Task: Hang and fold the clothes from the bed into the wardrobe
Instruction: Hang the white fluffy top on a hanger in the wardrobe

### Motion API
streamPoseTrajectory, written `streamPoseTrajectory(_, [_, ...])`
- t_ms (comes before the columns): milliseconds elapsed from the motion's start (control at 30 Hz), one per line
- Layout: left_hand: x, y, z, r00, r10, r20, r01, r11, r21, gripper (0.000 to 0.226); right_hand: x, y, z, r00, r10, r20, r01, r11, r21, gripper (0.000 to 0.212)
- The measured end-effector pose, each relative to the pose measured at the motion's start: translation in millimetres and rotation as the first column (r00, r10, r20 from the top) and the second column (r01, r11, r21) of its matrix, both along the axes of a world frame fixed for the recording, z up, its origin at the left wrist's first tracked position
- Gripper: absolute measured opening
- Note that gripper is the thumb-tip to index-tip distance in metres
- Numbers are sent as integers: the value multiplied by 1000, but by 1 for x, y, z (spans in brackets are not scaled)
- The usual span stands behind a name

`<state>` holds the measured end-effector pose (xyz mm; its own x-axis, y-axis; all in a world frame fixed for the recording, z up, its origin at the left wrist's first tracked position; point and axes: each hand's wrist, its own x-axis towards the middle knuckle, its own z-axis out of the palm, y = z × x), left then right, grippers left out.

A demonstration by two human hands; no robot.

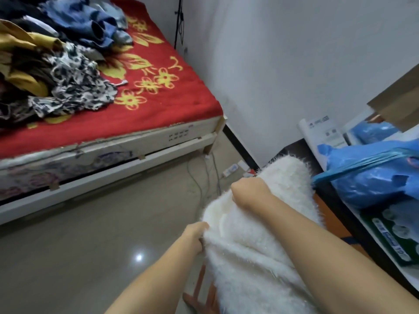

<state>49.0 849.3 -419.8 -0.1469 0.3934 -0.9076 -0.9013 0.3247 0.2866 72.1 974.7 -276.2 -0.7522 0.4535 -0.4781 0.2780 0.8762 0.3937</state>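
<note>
While gripped, white fluffy garment (254, 234) between both hands (226, 214).

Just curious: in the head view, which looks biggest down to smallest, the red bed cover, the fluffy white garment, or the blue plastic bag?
1. Red bed cover
2. Fluffy white garment, though it is nearest the camera
3. Blue plastic bag, partly cut off

Fluffy white garment (256, 252), plain, no pattern. Bed cover (158, 96) beyond it: red with yellow flowers and leaves. On that cover: black-and-white printed garment (77, 87), mustard-yellow cloth (25, 39), blue denim heap (95, 21). Right of white garment: blue plastic bags (371, 177), green-and-white pack (394, 236). Floor (90, 234) glossy beige-grey. Wall (283, 64) white.
</note>
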Motion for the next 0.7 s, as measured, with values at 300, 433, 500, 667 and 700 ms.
streamPoseTrajectory(300, [-71, -16, 143, 898, 440, -32, -385, 817, 429, 32, 14, -9, 103, 381, -458, -803, 52, 878, -476, 30])
streamPoseTrajectory(433, [-55, -9, 230, 903, 408, -135, -160, 610, 776, 37, 30, -10, 173, -3, -599, -801, -91, 797, -597, 35])
streamPoseTrajectory(500, [-34, -4, 278, 897, 363, -254, -7, 585, 811, 66, 36, -14, 216, -138, -565, -814, -176, 823, -541, 35])
streamPoseTrajectory(667, [14, -17, 382, 739, 460, -493, 201, 548, 812, 99, 65, -45, 329, -388, -465, -796, -421, 857, -296, 20])
streamPoseTrajectory(700, [18, -26, 404, 709, 515, -483, 199, 510, 837, 90, 71, -53, 348, -424, -457, -782, -471, 849, -241, 21])
